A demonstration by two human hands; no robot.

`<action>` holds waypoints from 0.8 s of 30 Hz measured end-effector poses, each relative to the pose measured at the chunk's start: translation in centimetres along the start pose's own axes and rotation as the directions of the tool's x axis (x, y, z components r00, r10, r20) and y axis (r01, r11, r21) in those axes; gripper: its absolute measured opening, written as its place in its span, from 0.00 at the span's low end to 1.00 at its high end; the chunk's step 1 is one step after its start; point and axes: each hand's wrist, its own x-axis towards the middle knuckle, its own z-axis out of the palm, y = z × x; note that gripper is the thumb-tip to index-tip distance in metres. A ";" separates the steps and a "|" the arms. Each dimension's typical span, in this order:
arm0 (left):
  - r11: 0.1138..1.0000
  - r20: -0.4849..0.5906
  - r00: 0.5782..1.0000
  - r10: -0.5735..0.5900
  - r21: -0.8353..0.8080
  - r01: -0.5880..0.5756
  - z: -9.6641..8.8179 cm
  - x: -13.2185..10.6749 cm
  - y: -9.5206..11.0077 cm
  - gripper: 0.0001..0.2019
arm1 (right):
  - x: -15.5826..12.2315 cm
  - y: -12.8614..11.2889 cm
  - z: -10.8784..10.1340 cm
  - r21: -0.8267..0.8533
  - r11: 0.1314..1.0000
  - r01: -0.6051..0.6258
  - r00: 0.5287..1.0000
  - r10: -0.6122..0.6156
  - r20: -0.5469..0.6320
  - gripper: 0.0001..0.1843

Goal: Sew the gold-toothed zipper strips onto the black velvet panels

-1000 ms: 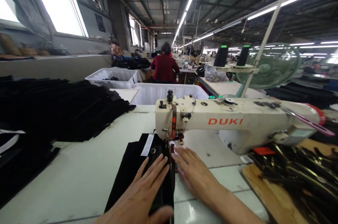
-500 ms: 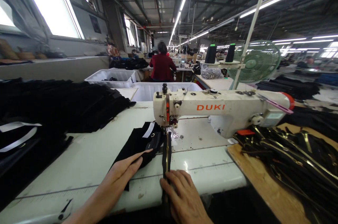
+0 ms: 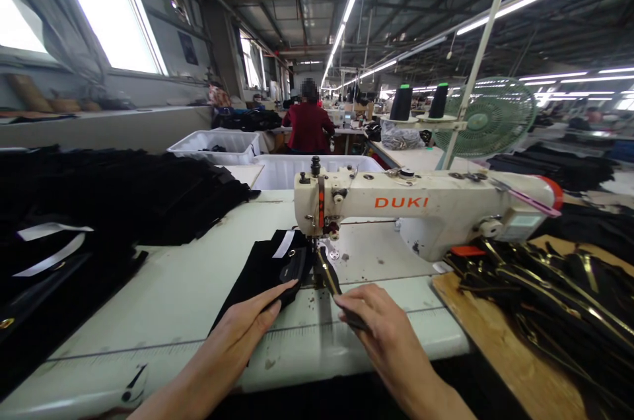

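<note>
My left hand (image 3: 252, 317) grips the right edge of a black fabric piece (image 3: 257, 268), thumb beneath the straight fingers. The piece has a white strip (image 3: 283, 244) and a small gold eyelet, and lies just left of the needle area. Between the thumb and fingers of my right hand (image 3: 374, 314) is a black zipper (image 3: 329, 271) with gold teeth. Its far end is near the presser foot, and it slants toward me to the right. The white sewing machine (image 3: 361, 202) stands over both pieces; its needle is too small to make out.
Black fabric pieces (image 3: 123, 189) are heaped on the left. More gold-toothed zippers (image 3: 539, 294) lie on a wooden board (image 3: 475, 314) at right. Behind the machine are white bins (image 3: 218, 148), thread cones (image 3: 401, 103), a green fan (image 3: 488, 116) and a person in a red top (image 3: 308, 126).
My right hand has lifted off the table and moved right and away from me, swinging the zipper's near end rightward. My left hand stays on the fabric piece. The view has shifted slightly.
</note>
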 end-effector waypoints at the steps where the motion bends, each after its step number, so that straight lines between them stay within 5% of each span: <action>1: 1.000 -0.003 1.000 0.000 0.000 0.000 0.0 0.0 0.0 0.22 | 0.4 0.2 -0.1 -0.012 1.000 -0.010 1.000 0.010 -0.010 0.14; 4: 1.000 -0.046 0.999 -0.012 0.015 0.013 0.0 -0.2 -0.2 0.22 | 2.7 1.7 -2.1 -0.025 0.974 -0.226 0.972 0.224 -0.073 0.20; 7: 0.999 -0.015 1.000 -0.001 0.054 0.001 -0.1 -0.2 -0.6 0.21 | 4.6 2.4 -3.7 -0.012 0.973 -0.229 0.973 0.229 -0.039 0.24; 10: 0.989 0.050 0.998 0.045 0.140 -0.051 -0.1 -0.5 -1.4 0.20 | 3.3 0.9 -1.9 -0.074 0.997 0.021 0.986 -0.008 0.166 0.15; 13: 0.942 0.084 0.979 0.183 0.271 -0.200 0.4 -1.2 -2.1 0.22 | -0.6 -0.8 2.3 -0.314 0.878 0.360 0.922 -0.283 0.265 0.17; 18: 0.669 0.234 0.835 0.497 0.509 -0.541 2.8 -2.1 -2.8 0.43 | -5.5 -1.0 6.4 -0.445 0.844 0.299 0.954 -0.268 0.132 0.18; 21: 0.514 0.312 0.776 0.549 0.606 -0.607 4.4 -1.9 -3.2 0.44 | -5.9 -0.9 6.4 -0.426 0.856 0.292 0.953 -0.296 0.058 0.17; 24: 0.432 0.344 0.761 0.550 0.662 -0.612 5.0 -1.6 -3.4 0.40 | -5.7 -0.9 6.4 -0.426 0.850 0.311 0.939 -0.343 0.002 0.15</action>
